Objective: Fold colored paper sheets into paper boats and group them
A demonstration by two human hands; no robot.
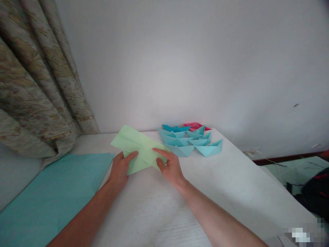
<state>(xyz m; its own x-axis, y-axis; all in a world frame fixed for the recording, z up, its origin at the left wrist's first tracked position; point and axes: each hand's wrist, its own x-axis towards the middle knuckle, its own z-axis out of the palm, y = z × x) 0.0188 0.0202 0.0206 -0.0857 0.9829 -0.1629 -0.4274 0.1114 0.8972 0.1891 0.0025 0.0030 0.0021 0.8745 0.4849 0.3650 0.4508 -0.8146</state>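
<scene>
Head view: can't see most of the left hand (120, 169), tucked under green paper (141, 147) except for the thumb on top. Can make out index finger and thumb of the right hand (173, 168) on the upper face; can't make out the rest well, curled below and partly hidden. Cut off both forearms at the bottom edge. Can't read what's under the pixelated patch (302, 235) at lower right, nor identify the dark bundle (315, 188) above it, cropped at the frame edge.

Matte, thin, crisp-edged paper throughout. Folded into low pointed hulls with center peaks: light blue boats (180, 150), darker blue boat (176, 128), pink boat (196, 126), grouped close together near the wall (180, 68). Laid flat at left: teal sheet (59, 188), straight-edged. Hanging in heavy folds above it: patterned curtain (38, 75). Smooth white top on table (231, 188), faintly marked in front.

Pale green, creased and layered, angular corners, tilted in view. Held over the table, just left of the boats, between both hands. Closed grip on each side: pinched at lower left by the left, at right end by the right.
</scene>
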